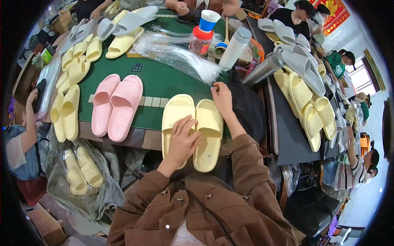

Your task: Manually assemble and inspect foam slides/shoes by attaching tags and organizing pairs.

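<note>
At the near edge of the desk, green-topped: pair of pale yellow slides lying side by side, soles down, heels overhanging the edge toward the person in the brown jacket.

Left hand flat on the pair, fingers spread across the seam between the two slides, pressing rather than gripping.

Right hand just past the toe of the right-side slide, fingertips pinched on the loose end of a bundle of clear plastic strips; bundle fans out across the desk toward the far left.

Left of the yellow pair, a pink pair of slides, also side by side, near the same edge.

Along the left edge: several yellow slides in a row. Below that edge, a clear bag with more yellow slides inside.

Mid-desk, beyond the strips: red-lidded jar with a blue-and-white cup behind it, white bottle, steel flask tipped over.

Right side: dark surface carrying a stack of yellow and grey slides.

Far edge: grey and yellow slides; other people's hands beyond.
</note>
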Available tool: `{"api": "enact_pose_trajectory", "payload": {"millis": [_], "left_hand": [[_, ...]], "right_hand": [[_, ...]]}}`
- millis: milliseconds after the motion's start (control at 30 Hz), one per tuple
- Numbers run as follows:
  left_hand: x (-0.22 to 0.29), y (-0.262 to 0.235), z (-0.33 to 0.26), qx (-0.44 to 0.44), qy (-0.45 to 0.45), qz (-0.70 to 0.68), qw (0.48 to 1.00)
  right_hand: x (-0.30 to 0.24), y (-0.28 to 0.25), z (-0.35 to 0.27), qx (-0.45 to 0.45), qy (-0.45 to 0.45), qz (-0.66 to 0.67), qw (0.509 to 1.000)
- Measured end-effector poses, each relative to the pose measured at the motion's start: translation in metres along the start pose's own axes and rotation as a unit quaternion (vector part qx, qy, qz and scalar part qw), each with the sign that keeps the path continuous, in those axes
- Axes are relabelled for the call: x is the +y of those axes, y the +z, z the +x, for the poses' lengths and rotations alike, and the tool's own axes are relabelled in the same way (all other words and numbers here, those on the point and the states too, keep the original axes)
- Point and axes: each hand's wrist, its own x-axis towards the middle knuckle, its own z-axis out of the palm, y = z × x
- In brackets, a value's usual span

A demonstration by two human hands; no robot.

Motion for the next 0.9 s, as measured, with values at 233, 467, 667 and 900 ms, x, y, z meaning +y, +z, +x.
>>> {"api": "enact_pose_trajectory", "payload": {"millis": [233, 467, 667, 900], "left_hand": [[0.004, -0.017, 0.009, -0.032, -0.014, -0.034, 0.999], [-0.021, -0.027, 0.065, -0.031, -0.083, -0.172, 0.981], [-0.05, 0.029, 0.15, -0.063, -0.042, -0.012, 0.997], [-0.121, 0.099, 0.134, 0.011, 0.02, 0.071, 0.997]], "right_hand": [[0.003, 0.009, 0.007, 0.003, 0.015, -0.03, 0.999], [-0.016, -0.016, -0.011, -0.036, 0.127, 0.154, 0.979], [-0.017, -0.029, -0.036, -0.108, 0.183, 0.286, 0.934], [-0.032, -0.045, -0.042, -0.183, 0.216, 0.323, 0.903]]}}
